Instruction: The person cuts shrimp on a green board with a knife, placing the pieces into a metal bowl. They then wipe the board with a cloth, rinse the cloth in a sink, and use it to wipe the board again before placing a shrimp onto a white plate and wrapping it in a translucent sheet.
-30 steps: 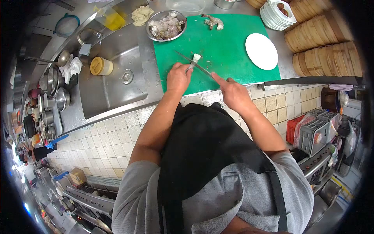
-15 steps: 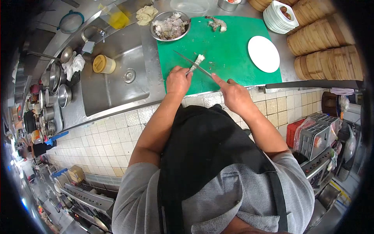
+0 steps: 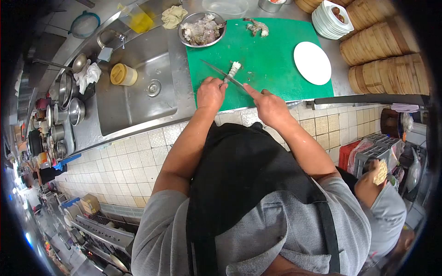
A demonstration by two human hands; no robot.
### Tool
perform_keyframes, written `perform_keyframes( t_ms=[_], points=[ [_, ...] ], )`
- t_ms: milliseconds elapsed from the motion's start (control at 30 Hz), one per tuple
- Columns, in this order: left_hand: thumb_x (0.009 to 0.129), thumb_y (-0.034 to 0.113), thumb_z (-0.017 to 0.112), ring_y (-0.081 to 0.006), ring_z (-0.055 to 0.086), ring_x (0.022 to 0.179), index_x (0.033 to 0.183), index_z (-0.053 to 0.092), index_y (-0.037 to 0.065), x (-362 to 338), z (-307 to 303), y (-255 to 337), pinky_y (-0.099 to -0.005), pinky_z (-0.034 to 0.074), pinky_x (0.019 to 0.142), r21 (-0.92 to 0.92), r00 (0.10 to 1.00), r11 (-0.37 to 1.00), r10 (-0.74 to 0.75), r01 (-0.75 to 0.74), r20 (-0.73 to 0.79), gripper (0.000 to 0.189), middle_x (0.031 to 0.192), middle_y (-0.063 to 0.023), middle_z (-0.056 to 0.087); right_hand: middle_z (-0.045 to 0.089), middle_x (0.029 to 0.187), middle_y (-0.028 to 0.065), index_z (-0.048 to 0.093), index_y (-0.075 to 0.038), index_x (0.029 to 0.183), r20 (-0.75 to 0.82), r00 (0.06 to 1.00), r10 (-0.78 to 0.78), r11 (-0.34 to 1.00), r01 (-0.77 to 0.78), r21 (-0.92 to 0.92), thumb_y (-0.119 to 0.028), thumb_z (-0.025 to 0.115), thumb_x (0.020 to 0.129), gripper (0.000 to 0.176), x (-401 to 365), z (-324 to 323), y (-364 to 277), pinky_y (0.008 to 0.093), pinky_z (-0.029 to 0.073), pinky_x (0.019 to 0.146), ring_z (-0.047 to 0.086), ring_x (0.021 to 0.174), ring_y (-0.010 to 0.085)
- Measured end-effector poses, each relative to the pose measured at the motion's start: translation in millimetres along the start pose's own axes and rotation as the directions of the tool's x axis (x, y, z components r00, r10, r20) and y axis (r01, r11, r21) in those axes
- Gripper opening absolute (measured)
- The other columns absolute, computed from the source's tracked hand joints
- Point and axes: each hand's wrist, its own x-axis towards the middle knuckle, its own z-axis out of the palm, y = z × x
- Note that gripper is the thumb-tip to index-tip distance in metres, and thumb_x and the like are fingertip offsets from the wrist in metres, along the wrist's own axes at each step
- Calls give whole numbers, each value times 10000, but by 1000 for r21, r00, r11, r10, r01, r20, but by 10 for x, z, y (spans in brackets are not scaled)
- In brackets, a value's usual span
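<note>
On the green cutting board (image 3: 271, 60), my left hand (image 3: 211, 94) pinches the tail end of a peeled shrimp (image 3: 234, 69) near the board's front edge. My right hand (image 3: 270, 106) grips the handle of a knife (image 3: 217, 69), its index finger stretched along the top. The blade crosses over the shrimp close to my left fingertips and points to the upper left. A metal bowl (image 3: 185, 40) full of shrimp stands at the board's upper left corner. Another shrimp (image 3: 256, 27) lies near the back edge, and an empty white plate (image 3: 312, 63) rests on the right.
A steel sink (image 3: 142, 106) with a yellow-lidded container (image 3: 123, 75) is on the left. Stacked white dishes (image 3: 329, 25) and bamboo steamers (image 3: 386, 73) stand at the right. A co-worker (image 3: 384, 216) with something pale in one hand is at lower right.
The knife and my right hand have shifted slightly left and down along the shrimp, towards my left fingers. A co-worker has come into view at lower right.
</note>
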Motion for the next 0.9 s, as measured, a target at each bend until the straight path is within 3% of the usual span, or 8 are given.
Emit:
perform_keyframes(
  t_ms=[333, 467, 567, 633, 667, 733, 833, 900],
  points=[
    [815, 174, 785, -353, 666, 801, 877, 721, 46, -38, 29, -8, -451, 533, 720, 2, 999, 999, 36, -36, -37, 156, 893, -139, 675, 651, 935, 244, 483, -205, 1472, 32, 999, 39, 991, -42, 125, -72, 573, 918, 577, 78, 103, -13, 493, 543, 793, 666, 872, 416],
    [819, 172, 782, -337, 673, 793, 872, 718, 46, 2, -10, -12, -436, 539, 712, -40, 994, 996, 74, -77, -74, 151, 878, -141, 677, 646, 924, 232, 482, -204, 1474, -9, 1000, 22, 984, -20, 179, -55, 583, 912, 591, -55, -205, 19, 493, 531, 802, 658, 884, 415],
    [820, 180, 786, -314, 682, 795, 879, 720, 45, 167, -200, 11, -418, 544, 708, -79, 992, 993, 74, -82, -101, 162, 866, -139, 678, 661, 1004, 245, 489, -195, 1469, -35, 999, 41, 952, -28, 304, -19, 603, 903, 603, -287, -460, 185, 461, 529, 830, 649, 927, 428],
    [813, 195, 797, -297, 682, 770, 886, 718, 40, 376, -392, 17, -407, 543, 691, -99, 970, 984, 123, -147, -211, 189, 860, -129, 680, 658, 1142, 265, 498, -179, 1466, -112, 988, 104, 905, -48, 423, 19, 609, 907, 603, -472, -646, 234, 410, 522, 872, 675, 983, 375],
    [816, 210, 798, -296, 680, 807, 950, 729, 42, 491, -539, 45, -405, 540, 706, -110, 976, 989, 70, -95, -208, 227, 873, -137, 681, 658, 1142, 265, 498, -179, 1466, -123, 987, 107, 907, -46, 419, 19, 609, 907, 603, -554, -714, 259, 410, 522, 872, 675, 983, 375],
    [811, 218, 801, -316, 664, 889, 988, 732, 51, 772, -780, 52, -421, 530, 776, -26, 957, 994, 96, -107, -272, 253, 937, -139, 683, 626, 1272, 276, 500, -153, 1466, 40, 928, 371, 774, -332, 539, 31, 606, 925, 581, -710, -807, 305, 367, 511, 897, 685, 1028, 305],
    [815, 249, 793, -346, 628, 1017, 1069, 733, 69, 1140, -863, 178, -442, 507, 883, 72, 922, 984, 178, -163, -344, 317, 1043, -145, 683, 617, 1320, 254, 498, -109, 1463, 65, 882, 467, 691, -409, 596, 26, 588, 944, 544, -902, -747, 430, 333, 489, 939, 654, 1117, 243],
    [824, 271, 784, -357, 609, 1064, 1112, 731, 78, 1356, -764, 291, -445, 493, 918, 80, 904, 971, 237, -224, -355, 351, 1085, -149, 681, 601, 1358, 241, 488, -61, 1460, 47, 875, 482, 650, -394, 650, 56, 585, 937, 544, -1009, -652, 483, 309, 421, 1039, 565, 1272, 226]
  ],
)
